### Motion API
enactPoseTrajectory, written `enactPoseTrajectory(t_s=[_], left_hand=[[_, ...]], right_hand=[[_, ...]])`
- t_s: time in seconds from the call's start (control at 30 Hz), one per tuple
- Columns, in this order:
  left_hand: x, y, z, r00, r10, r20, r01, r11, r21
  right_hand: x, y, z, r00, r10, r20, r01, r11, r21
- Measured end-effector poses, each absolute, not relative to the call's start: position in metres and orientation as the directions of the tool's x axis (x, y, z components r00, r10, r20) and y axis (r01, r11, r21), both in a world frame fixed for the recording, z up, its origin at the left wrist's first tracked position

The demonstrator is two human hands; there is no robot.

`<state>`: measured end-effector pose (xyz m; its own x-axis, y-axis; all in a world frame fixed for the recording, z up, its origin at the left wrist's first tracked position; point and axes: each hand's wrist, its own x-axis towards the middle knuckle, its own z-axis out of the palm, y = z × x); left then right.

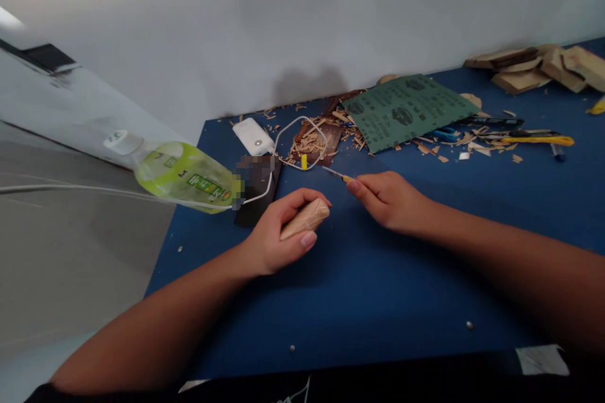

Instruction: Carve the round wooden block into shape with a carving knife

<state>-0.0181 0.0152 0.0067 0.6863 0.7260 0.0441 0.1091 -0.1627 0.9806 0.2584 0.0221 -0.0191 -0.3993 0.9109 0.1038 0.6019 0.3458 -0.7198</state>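
Observation:
My left hand (pixel 278 236) is wrapped round a pale, carved piece of wood (pixel 306 219), its faceted end showing between thumb and forefinger. To its right, my right hand (pixel 390 201) grips a carving knife (pixel 336 174) with a thin blade and a bit of yellow handle showing. The blade points left, toward the pile of wood shavings (pixel 309 143), and is apart from the carved wood. Most of the knife's handle is hidden inside my fingers. Both hands are above the blue table (pixel 378 302).
Green sandpaper (pixel 406 110) lies among shavings at the back, beside a yellow utility knife (pixel 539 140) and pens. Wood blocks (pixel 543 68) are piled at the far right. On the left are a green-labelled bottle (pixel 184 173), a white power bank (pixel 254 136) and its cable (pixel 269 186).

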Motion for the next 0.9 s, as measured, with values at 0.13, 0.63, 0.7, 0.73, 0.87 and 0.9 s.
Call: enactPoseTrajectory(t_s=[0.13, 0.63, 0.7, 0.73, 0.87, 0.9], left_hand=[[-0.019, 0.028, -0.016, 0.738, 0.672, -0.058, 0.015, 0.07, 0.997], [-0.022, 0.034, -0.007, 0.798, 0.587, -0.14, 0.13, 0.06, 0.99], [-0.021, 0.035, -0.004, 0.796, 0.585, -0.154, 0.144, 0.064, 0.988], [-0.021, 0.034, -0.002, 0.796, 0.584, -0.16, 0.146, 0.071, 0.987], [-0.02, 0.025, 0.012, 0.831, 0.53, -0.169, 0.143, 0.09, 0.986], [-0.02, 0.022, 0.016, 0.844, 0.507, -0.177, 0.145, 0.103, 0.984]], right_hand=[[0.257, 0.013, -0.019, -0.581, 0.801, 0.141, 0.39, 0.426, -0.816], [0.249, 0.003, -0.002, -0.741, 0.672, 0.013, 0.409, 0.466, -0.785], [0.249, 0.002, 0.0, -0.739, 0.674, 0.002, 0.428, 0.472, -0.771], [0.249, 0.003, 0.0, -0.738, 0.674, -0.001, 0.436, 0.476, -0.764], [0.253, 0.011, -0.007, -0.646, 0.763, 0.005, 0.505, 0.432, -0.747], [0.254, 0.013, -0.01, -0.603, 0.798, 0.017, 0.521, 0.41, -0.749]])
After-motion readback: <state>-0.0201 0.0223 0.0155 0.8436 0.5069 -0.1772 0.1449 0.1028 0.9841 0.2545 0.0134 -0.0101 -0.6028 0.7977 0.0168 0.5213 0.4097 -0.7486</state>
